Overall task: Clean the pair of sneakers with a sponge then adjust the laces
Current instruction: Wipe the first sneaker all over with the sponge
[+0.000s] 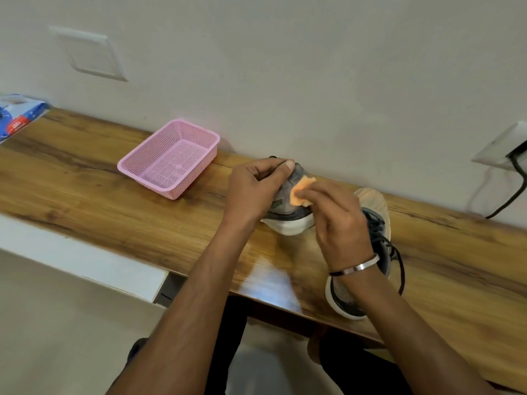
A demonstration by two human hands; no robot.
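Second sneaker [373,252]: I see it lying nearest me, under my right wrist, laces loose; I judge it not yet wiped.
Right hand [339,220]: its grip pinches the orange sponge [301,191], pressed to the grey sneaker [288,206].
Left hand [256,186]: its grip clasps that sneaker's top, steadying it on the desk [114,212].
Progress: I reckon sponging of the first shoe is under way; lace adjusting remains.
Pink basket [171,158]: farther, left of my left grip.

- Both my forearms are bare, with no sleeves in view, reaching up from the bottom of the frame.
- On my right wrist, right of centre, I wear a thin silver bangle [360,266] beside a dark thread band [336,273].
- Dark trousers [359,363] show at the bottom.
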